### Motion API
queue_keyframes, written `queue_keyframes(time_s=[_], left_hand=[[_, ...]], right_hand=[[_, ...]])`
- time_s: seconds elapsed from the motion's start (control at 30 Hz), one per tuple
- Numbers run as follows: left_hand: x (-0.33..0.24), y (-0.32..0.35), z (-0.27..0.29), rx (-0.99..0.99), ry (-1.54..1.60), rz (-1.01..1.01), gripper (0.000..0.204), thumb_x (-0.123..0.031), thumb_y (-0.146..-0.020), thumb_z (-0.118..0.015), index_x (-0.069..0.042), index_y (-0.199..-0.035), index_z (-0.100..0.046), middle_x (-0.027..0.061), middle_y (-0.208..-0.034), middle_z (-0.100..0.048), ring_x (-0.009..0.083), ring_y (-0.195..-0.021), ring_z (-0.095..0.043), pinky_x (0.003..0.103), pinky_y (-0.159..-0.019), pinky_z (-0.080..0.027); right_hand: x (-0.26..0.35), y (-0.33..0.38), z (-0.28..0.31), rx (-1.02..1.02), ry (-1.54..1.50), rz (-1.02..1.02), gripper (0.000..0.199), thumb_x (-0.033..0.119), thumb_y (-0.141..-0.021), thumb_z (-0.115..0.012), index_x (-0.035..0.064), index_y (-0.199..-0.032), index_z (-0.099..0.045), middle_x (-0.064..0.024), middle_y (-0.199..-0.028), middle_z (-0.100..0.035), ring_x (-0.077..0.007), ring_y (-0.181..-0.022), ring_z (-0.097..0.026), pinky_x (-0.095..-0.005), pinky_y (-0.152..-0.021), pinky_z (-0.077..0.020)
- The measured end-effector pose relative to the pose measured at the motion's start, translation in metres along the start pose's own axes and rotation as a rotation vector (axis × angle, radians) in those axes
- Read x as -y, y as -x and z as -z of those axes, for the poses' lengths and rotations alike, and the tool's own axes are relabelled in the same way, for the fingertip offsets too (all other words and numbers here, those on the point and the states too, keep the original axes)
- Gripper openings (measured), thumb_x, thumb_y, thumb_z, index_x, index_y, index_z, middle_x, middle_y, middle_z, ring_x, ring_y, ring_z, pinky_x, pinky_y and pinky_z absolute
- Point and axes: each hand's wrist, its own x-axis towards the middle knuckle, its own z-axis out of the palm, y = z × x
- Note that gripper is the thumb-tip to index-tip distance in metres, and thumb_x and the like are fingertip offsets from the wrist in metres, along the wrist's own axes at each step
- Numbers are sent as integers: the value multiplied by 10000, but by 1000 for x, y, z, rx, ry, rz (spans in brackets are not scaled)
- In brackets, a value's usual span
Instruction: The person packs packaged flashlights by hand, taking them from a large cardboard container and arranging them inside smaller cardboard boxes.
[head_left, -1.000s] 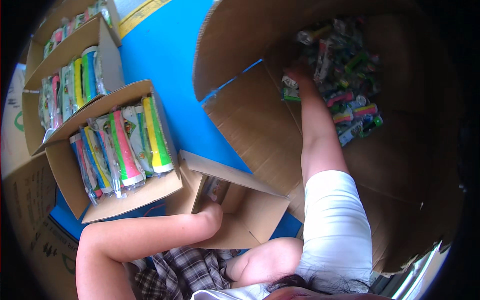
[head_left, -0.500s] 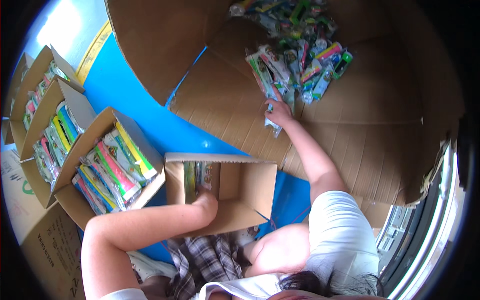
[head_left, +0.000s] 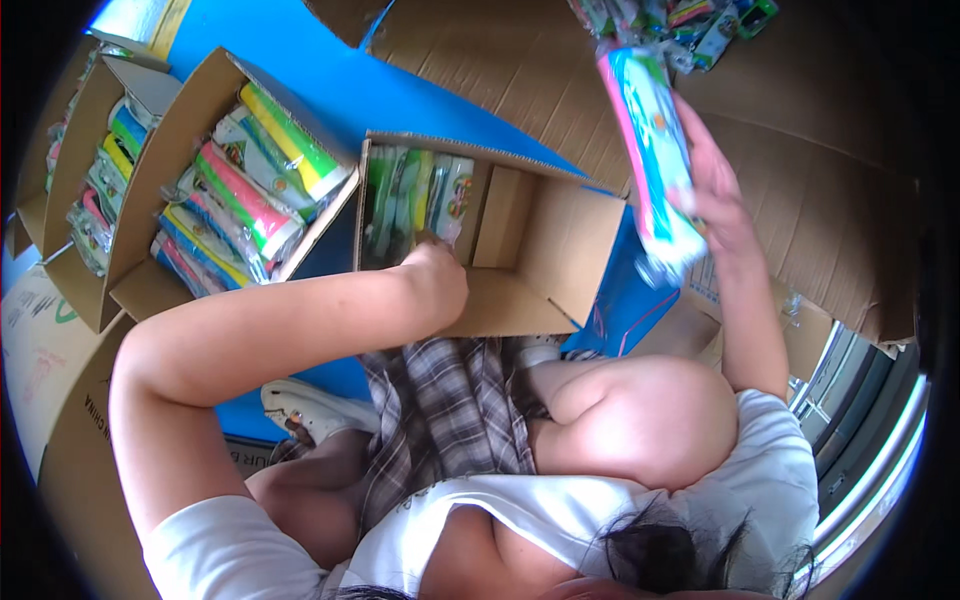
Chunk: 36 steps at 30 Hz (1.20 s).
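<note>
My right hand (head_left: 715,190) is closed round a clear-wrapped packet (head_left: 650,150) in pink, blue, green and white, holding it up to the right of an open cardboard box (head_left: 560,230). What is inside the wrapping I cannot make out. Within that box, similar wrapped packets (head_left: 395,195) stand in a row against the left wall. My left hand (head_left: 437,285) reaches over the box's near edge and touches the lower end of the row. It looks bent at the wrist, with its fingers mostly hidden.
Left of the box stand several cartons filled with bright packets (head_left: 240,180). A large brown cardboard container (head_left: 500,60) opens at the top, with a heap of loose packets (head_left: 690,25) in it. Blue flooring (head_left: 290,30) lies between. My bent knee (head_left: 640,410) is close to the box.
My right hand has lifted a packet from the large container and drawn it back towards the box. My left hand stays at the row. The view has shifted, so the boxes appear higher.
</note>
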Motion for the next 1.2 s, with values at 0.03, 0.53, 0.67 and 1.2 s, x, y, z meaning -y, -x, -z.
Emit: queue_keyframes(time_s=[0.03,0.53,0.67,1.2], left_hand=[[-4,10,6,-35,140,40,455,-429,-918,-444,-33,-965,-662,123,-863,-669,266,-901,-627,387,-705,-498],[-27,8,2,-271,269,38,549,-105,-784,-508,156,-1254,-400,142,-757,-664,264,-689,-667,353,-583,-516],[-27,1,13,-218,269,-26,536,-143,-815,-499,173,-1236,-399,144,-748,-661,273,-674,-663,360,-563,-512],[-8,-30,29,-318,379,57,391,-352,-892,-478,12,-912,-617,145,-762,-642,277,-720,-651,345,-605,-527]], right_hand=[[-2,7,-4,125,-49,-56,922,147,-656,-658,-49,-1417,-178,-186,-1290,-454,-213,-1116,-517,-301,-931,-424],[-145,-21,-69,-192,452,-509,490,208,-734,-661,-96,-1056,-452,-214,-980,-572,-253,-884,-601,-353,-756,-496],[-192,-42,-71,-286,892,-422,550,190,-701,-730,-63,-1096,-443,-223,-1042,-555,-332,-979,-571,-374,-852,-457],[-219,-31,-51,156,1054,-100,523,62,-748,-607,11,-1218,-385,-273,-937,-614,-375,-821,-638,-422,-707,-539]])
